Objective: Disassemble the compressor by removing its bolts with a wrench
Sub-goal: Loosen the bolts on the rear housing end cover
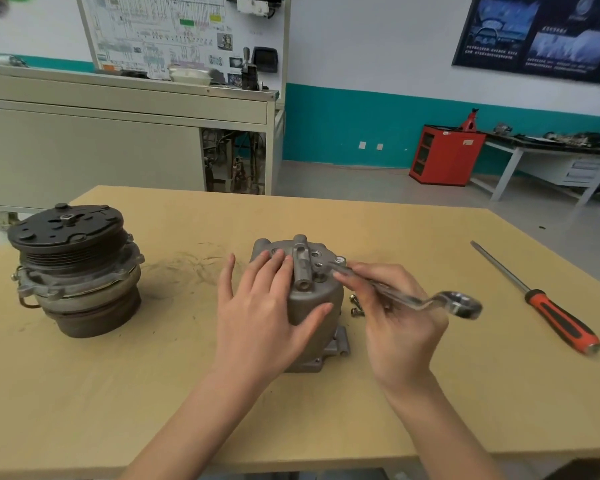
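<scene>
A grey metal compressor housing [314, 299] stands upright in the middle of the wooden table [187, 375]. My left hand [267, 306] rests flat on its top and left side, fingers straight. My right hand [392, 317] grips a silver ring wrench [413, 299]; the wrench's far end sits on a bolt [321, 266] on the housing's top, and its free ring end sticks out to the right. Two loose bolts [355, 306] lie on the table just right of the housing.
A second compressor part with a black pulley [73, 268] stands at the left of the table. A screwdriver with a red and black handle [548, 306] lies at the right. Beyond the table are a grey bench, a red cabinet [444, 155] and a work table.
</scene>
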Motion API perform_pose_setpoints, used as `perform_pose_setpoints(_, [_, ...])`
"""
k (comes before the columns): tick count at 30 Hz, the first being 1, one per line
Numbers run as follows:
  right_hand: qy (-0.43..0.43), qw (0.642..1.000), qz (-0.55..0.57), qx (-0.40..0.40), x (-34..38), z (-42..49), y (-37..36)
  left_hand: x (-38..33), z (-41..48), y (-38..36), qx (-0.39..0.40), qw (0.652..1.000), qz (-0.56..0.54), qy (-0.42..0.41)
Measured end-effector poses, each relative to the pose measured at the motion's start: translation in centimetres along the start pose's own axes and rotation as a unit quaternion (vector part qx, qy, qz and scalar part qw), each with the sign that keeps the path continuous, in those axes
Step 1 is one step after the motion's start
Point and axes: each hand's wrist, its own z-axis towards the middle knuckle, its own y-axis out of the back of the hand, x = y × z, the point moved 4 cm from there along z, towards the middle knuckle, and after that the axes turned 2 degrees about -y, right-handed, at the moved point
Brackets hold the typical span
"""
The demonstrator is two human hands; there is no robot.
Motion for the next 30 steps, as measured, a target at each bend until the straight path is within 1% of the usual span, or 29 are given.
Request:
perform_pose_setpoints(2, [0.046, 0.998, -0.024, 0.024, 0.7, 0.0, -0.4, 0.0, 0.0, 0.0, -0.008, 1.0, -0.003, -0.001])
perform_pose_setpoints(3, [0.075, 0.995, -0.057, 0.033, 1.1, 0.1, -0.5, 0.1, 0.0, -0.1, -0.01, 1.0, -0.008, 0.0])
perform_pose_setpoints(6, [0.177, 0.968, -0.171, 0.047, 2.0, -0.2, -0.5, 0.2, 0.0, -0.1, -0.021, 1.0, -0.021, 0.003])
perform_pose_setpoints(8, [0.216, 0.952, -0.213, 0.048, 2.3, -0.6, -0.6, 0.1, 0.0, -0.2, -0.036, 0.999, -0.025, 0.005])
perform_pose_setpoints(11, [0.247, 0.939, -0.236, 0.046, 2.4, -1.4, -0.6, 0.2, 0.0, -0.1, -0.057, 0.998, -0.033, 0.0])
perform_pose_setpoints(12, [0.258, 0.936, -0.236, 0.045, 2.4, -1.6, -0.5, 0.2, 0.1, 0.0, -0.051, 0.998, -0.034, 0.001])
perform_pose_setpoints(14, [0.278, 0.934, -0.218, 0.056, 2.1, -1.3, -0.2, 0.2, 0.1, 0.1, -0.039, 0.999, -0.032, -0.004])
perform_pose_setpoints(15, [0.283, 0.935, -0.203, 0.065, 1.8, -1.0, 0.0, 0.2, 0.0, 0.0, -0.045, 0.999, -0.026, -0.009])
perform_pose_setpoints(17, [0.277, 0.941, -0.177, 0.076, 1.2, -0.3, 0.4, 0.1, 0.0, 0.0, -0.062, 0.998, -0.014, -0.014])
perform_pose_setpoints(18, [0.259, 0.95, -0.156, 0.08, 1.0, -0.1, 0.6, 0.0, 0.0, -0.1, -0.066, 0.998, -0.012, -0.015])
perform_pose_setpoints(21, [0.156, 0.982, -0.055, 0.091, 0.5, -0.1, 0.3, -0.1, 0.0, -0.1, -0.077, 0.997, -0.005, -0.015])
perform_pose_setpoints(23, [0.109, 0.989, -0.017, 0.096, 0.4, -0.5, -0.2, -0.1, 0.0, -0.3, -0.077, 0.997, 0.0, -0.015])
perform_pose_setpoints(30, [0.073, 0.992, 0.007, 0.102, 0.8, -0.7, 0.0, 0.1, 0.0, -0.5, -0.092, 0.996, -0.01, -0.021])
